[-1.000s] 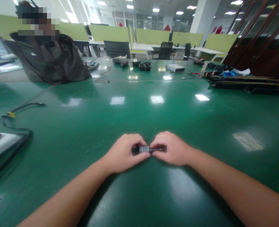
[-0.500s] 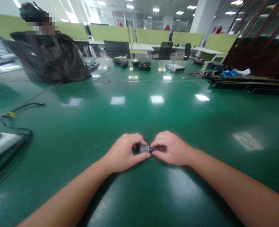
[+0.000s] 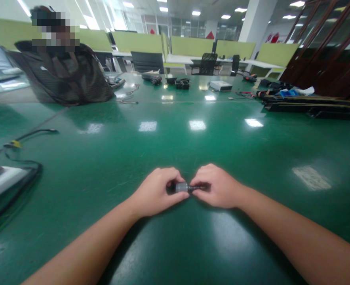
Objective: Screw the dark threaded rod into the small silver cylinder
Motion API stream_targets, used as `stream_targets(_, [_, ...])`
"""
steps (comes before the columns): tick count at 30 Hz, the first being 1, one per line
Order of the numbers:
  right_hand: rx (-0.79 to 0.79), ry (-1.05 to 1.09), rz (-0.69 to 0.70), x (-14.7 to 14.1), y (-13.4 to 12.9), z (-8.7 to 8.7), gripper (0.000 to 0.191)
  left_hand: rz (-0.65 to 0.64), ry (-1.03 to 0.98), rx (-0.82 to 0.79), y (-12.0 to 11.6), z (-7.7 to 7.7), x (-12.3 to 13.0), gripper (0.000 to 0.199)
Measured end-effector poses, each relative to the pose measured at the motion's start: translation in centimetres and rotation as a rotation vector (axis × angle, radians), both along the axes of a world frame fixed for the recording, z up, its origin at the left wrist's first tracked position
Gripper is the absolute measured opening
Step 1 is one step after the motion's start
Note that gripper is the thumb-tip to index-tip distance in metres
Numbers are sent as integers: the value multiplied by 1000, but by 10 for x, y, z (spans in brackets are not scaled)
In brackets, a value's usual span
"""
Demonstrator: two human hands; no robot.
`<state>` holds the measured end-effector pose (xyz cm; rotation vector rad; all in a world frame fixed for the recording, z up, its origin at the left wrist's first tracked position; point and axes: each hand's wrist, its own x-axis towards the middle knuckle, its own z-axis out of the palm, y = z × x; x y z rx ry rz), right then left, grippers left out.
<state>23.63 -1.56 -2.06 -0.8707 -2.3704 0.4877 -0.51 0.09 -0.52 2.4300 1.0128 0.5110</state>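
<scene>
Smooth glossy tabletop (image 3: 169, 148), matt-looking cylinder (image 3: 181, 187), cloth bag (image 3: 71, 83)

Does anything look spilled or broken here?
Nothing stands out. The shiny patches on the green table look like light reflections. The left hand and right hand hold a partly hidden grey and black object; no damage shows.

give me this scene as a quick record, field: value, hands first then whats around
left hand: closed around the grey-banded part of a small dark tool
right hand: pinching the tool's thinner end
tool position: sideways between both hands; exact type unclear
surface: shiny green table
left: black cable
far left: large dark bag
far middle: white box
far right: black strips
</scene>
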Motion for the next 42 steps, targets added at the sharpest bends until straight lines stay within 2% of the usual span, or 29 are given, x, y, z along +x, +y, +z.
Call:
stream_targets(33, [-62,-44,-47,6,0,3,6,-11,0,-9,1,0,0,19])
stream_targets(38, [-87,-65,-47,18,5,6,6,-6,4,-10,0,0,-1,21])
stream_targets(42, [-197,-98,-61,36,10,13,6,-1,6,-17,0,0,-1,23])
